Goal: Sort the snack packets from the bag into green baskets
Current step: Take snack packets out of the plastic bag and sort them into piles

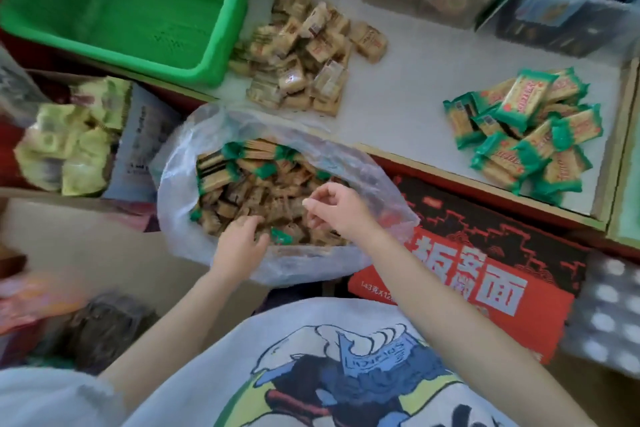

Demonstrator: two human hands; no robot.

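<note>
The bag [242, 135] is clear crinkled plastic, its mouth open wide toward the camera, sitting low in front of the person between the shelf [408, 87] edge and the shirt [311, 357]. It is full of small flat rectangular packets [249, 191], tan with green crimped ends, lying at mixed angles with no common long axis. The left hand [239, 243] reaches into the heap, fingers curled among the packets near a green-ended one; whether it pinches any I cannot tell. The right hand [336, 208] hovers over the packets, fingers loosely bent, thumb and forefinger close, holding nothing visible. On the pale shelf lie a tan pile [304, 55] and, well apart to the right, a green-edged pile [523, 128]. A glossy green basket [221, 45] with slotted walls stands upper left
</note>
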